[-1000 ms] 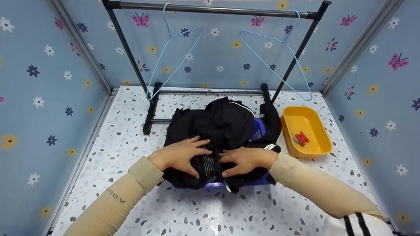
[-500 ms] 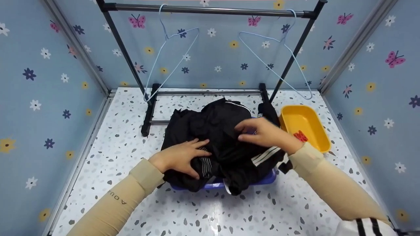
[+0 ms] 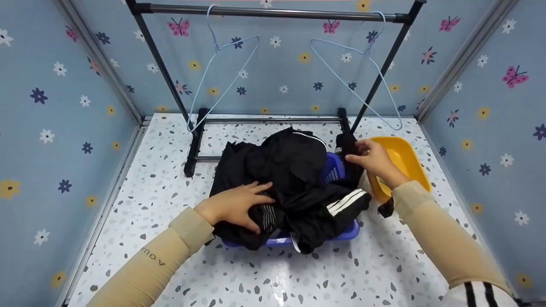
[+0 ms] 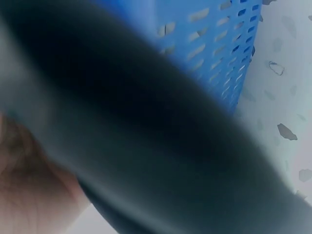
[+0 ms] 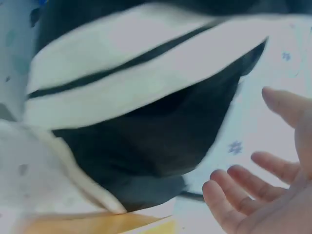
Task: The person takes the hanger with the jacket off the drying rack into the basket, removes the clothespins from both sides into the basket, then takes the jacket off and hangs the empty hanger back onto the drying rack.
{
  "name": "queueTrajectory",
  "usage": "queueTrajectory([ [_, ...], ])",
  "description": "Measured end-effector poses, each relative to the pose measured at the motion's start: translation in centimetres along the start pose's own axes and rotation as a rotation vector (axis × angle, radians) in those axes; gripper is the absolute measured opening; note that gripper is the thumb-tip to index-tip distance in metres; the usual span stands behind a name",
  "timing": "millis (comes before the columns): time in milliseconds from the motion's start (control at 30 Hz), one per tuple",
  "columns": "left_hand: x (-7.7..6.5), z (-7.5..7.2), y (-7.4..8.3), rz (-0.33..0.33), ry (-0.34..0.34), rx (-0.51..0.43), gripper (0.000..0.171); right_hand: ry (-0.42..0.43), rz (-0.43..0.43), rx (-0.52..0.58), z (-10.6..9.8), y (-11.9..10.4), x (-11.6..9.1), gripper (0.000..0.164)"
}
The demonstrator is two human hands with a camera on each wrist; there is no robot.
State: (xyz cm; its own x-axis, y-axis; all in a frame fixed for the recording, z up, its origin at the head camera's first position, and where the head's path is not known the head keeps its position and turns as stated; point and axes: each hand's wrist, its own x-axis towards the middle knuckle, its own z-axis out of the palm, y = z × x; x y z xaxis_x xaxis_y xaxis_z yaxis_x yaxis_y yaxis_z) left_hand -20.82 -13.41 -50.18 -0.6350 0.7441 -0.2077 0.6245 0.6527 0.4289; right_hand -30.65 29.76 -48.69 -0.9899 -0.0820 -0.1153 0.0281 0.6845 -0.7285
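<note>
Crumpled black clothes (image 3: 273, 160) fill and overhang a blue plastic basket (image 3: 352, 232) in the head view. My left hand (image 3: 239, 205) rests on the heap's front left, fingers spread beside a patch of thin white lines. At the basket's right side, my right hand (image 3: 377, 162) is beside a black garment part (image 3: 352, 170), thumb and fingers apart. The right wrist view shows its relaxed fingers holding nothing, next to black cloth with two white stripes (image 5: 146, 83). In the left wrist view, blurred dark cloth (image 4: 146, 126) covers much of the basket wall (image 4: 214, 53).
A yellow bin (image 3: 420, 175) stands right of the basket, partly behind my right hand and forearm. Behind is a black clothes rack (image 3: 273, 11) with two light blue hangers, one left (image 3: 216, 47) and one right (image 3: 367, 52). Patterned walls enclose the speckled floor (image 3: 239, 277).
My right hand has left the middle of the heap and moved right and back toward the yellow bin. A white-striped part now lies over the basket's front right. My left hand stayed put.
</note>
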Motion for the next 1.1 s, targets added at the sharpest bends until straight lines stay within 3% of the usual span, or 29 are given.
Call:
queueTrajectory([
  [200, 0.0, 0.2, -0.2, 0.002, 0.012, 0.004, 0.086, 0.01, 0.134, 0.01, 1.3, 1.9, 0.8, 0.072],
  [333, -0.1, 0.3, -0.2, 0.007, 0.023, -0.005, 0.087, -0.007, 0.228, 0.081, 1.9, 2.6, 1.3, 0.071],
  [500, -0.2, 0.4, -0.1, 0.007, 0.027, -0.013, 0.086, 0.034, 0.287, 0.135, 2.3, 3.5, 1.7, 0.051],
  [600, -0.3, 0.5, -0.1, 0.007, 0.03, -0.018, 0.085, 0.083, 0.284, 0.169, 2.5, 3.7, 1.9, 0.03],
  [767, -0.3, 0.7, -0.2, 0.013, 0.038, -0.021, 0.086, 0.144, 0.242, 0.388, 2.4, 3.1, 1.8, 0.011],
  [1100, -0.2, 1.0, -0.6, 0.023, 0.043, -0.018, 0.086, 0.052, 0.028, 0.822, 0.5, -1.8, 0.9, 0.029],
])
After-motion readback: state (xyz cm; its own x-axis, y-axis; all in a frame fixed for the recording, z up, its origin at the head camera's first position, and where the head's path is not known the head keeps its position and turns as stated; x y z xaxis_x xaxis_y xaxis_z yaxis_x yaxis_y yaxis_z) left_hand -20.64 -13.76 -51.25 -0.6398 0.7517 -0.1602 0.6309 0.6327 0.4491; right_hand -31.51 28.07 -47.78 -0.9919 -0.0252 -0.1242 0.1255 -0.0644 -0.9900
